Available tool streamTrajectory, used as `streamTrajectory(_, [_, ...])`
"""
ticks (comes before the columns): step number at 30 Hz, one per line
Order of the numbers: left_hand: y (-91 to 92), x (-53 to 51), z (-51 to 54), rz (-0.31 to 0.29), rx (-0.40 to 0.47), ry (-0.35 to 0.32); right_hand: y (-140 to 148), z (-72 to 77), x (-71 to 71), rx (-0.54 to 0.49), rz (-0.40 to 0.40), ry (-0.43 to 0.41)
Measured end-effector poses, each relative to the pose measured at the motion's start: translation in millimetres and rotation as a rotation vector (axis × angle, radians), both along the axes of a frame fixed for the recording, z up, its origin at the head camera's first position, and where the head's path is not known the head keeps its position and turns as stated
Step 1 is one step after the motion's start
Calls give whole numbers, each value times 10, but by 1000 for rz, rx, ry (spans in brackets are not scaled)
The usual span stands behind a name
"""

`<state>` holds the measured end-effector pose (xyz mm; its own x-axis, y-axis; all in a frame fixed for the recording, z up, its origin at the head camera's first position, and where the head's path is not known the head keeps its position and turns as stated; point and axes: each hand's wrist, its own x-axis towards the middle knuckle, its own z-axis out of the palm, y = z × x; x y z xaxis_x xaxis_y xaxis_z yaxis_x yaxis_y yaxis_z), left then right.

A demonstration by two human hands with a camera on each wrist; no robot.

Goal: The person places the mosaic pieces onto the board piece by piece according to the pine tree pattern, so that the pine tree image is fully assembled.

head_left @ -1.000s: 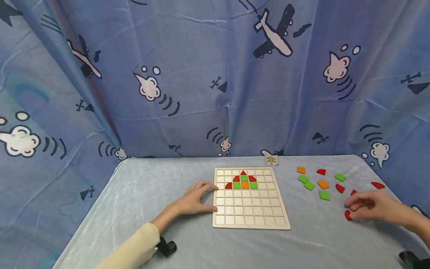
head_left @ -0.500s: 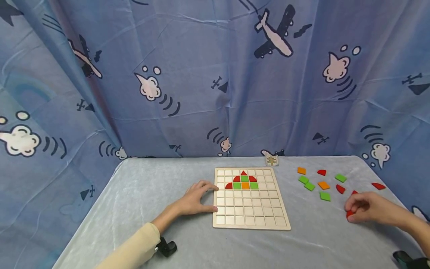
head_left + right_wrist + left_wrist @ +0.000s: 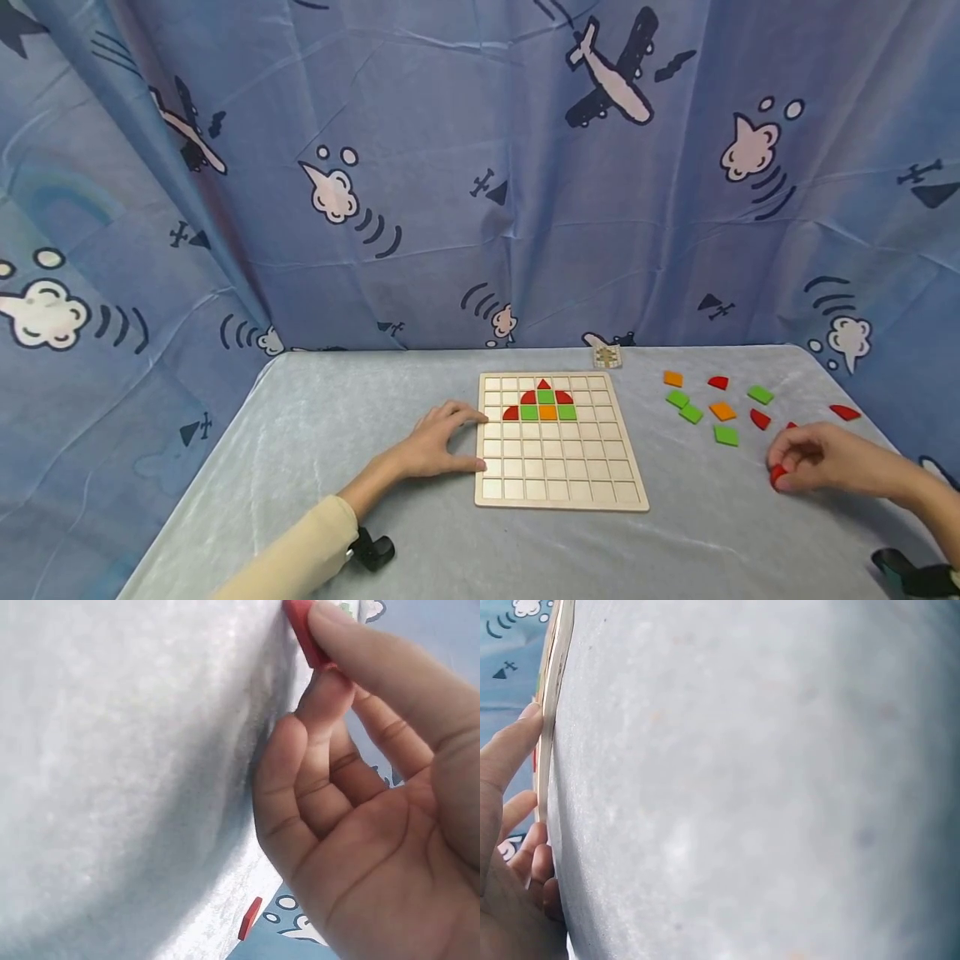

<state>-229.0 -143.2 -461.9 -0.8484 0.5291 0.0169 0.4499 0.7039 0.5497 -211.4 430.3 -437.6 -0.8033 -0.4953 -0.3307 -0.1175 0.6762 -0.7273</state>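
Note:
A pale wooden grid board (image 3: 558, 492) lies on the table. Red, green and orange tiles sit in its upper cells, among them a red triangle (image 3: 543, 385) above a green square (image 3: 545, 397) and an orange square (image 3: 547, 412). My left hand (image 3: 431, 443) touches the board's left edge with thumb and fingertips; the left wrist view shows the fingers along that edge. At the right, my right hand (image 3: 840, 460) pinches a small red tile (image 3: 306, 630) between thumb and fingers, low over the cloth. The fingers partly hide its shape.
Loose tiles lie between board and right hand, such as an orange one (image 3: 672, 378), a green one (image 3: 726, 435) and a red quarter circle (image 3: 760, 419). Another red tile (image 3: 845, 412) lies farther right. A small patterned card (image 3: 607, 357) lies behind the board, before a blue curtain (image 3: 420, 167).
My right thumb and fingers have closed on the red tile, which lay flat on the cloth and is now tilted up in the pinch. The left hand and the board have stayed put.

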Motion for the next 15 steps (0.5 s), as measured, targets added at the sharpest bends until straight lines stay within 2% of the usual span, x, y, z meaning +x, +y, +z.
streamTrajectory(9, [5, 1, 14, -2, -6, 8, -22, 64, 0, -99, 52, -36])
streamTrajectory(15, [1, -5, 3, -7, -8, 11, -76, 92, -19, -135, 87, 17])
